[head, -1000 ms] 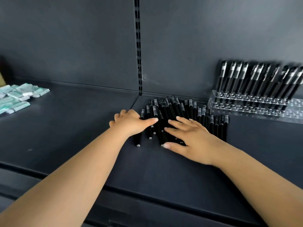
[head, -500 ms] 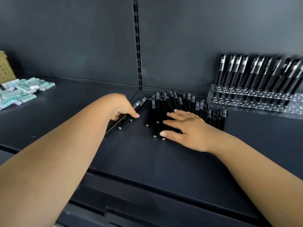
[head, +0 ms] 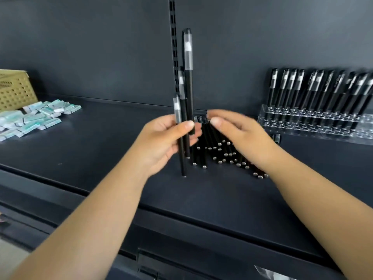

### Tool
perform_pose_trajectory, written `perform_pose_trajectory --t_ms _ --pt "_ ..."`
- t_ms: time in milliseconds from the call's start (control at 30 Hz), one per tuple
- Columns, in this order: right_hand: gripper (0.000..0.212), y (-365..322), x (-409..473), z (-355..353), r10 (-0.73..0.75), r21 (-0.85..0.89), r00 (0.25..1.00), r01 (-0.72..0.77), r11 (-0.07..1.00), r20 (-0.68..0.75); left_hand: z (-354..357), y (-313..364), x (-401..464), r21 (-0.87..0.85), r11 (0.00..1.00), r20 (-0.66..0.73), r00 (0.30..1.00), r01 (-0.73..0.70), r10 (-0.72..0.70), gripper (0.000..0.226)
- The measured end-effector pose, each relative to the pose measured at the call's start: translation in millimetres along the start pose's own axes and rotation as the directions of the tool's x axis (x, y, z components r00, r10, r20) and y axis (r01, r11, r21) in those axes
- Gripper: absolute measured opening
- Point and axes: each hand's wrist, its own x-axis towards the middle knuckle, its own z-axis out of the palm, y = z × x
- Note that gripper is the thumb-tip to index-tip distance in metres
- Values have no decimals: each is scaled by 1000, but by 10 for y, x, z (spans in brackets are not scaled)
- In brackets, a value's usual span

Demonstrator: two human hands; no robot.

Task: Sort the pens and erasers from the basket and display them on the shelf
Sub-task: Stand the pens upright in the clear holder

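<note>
My left hand (head: 164, 138) grips three black pens (head: 187, 81) upright, caps up, above the dark shelf (head: 105, 150). Just right of them my right hand (head: 240, 134) hovers with fingers spread, holding nothing, over a pile of black pens (head: 218, 150) lying flat on the shelf. Further right, a clear acrylic rack (head: 314, 122) holds a row of black pens (head: 323, 87) leaning against the back panel. A heap of white and green erasers (head: 34, 118) lies at the far left of the shelf.
A beige perforated basket (head: 15, 89) stands at the back left behind the erasers. A slotted upright (head: 173, 47) runs down the dark back panel. The shelf's front lip (head: 201, 223) runs across below my forearms.
My left hand has lifted three pens from the left side of the pile and stood them upright. My right hand has risen off the pile toward them.
</note>
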Motion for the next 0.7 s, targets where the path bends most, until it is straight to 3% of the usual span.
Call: perform_pose_trajectory --t_ms 67,167,233,333,433,567,700 --pt "30 -112 -22 -29 -54 240 998 61 969 -36 76 -101 -115 22 999 49 998 -31 30 16" --pt "26 -244 -81 -37 -148 407 988 150 901 -37 100 -146 -186 86 993 97 992 -86 78 23" --pt "25 -297 -123 -9 -202 373 978 209 904 -57 90 -184 -204 189 977 127 989 -98 74 25" --pt "21 -291 -174 20 -162 283 984 175 943 -68 74 -311 -235 343 936 119 992 -80 41 22" --pt "15 -204 -211 29 -105 196 993 113 974 -51 41 -369 -244 340 939 103 994 -52 18 13" --pt "8 -126 -246 85 11 98 1000 -9 995 -19 36 -371 -252 381 923 186 982 -57 -17 11" --pt "21 -148 -246 88 62 65 989 -54 996 -134 97 -380 -197 374 927 250 966 -31 -68 15"
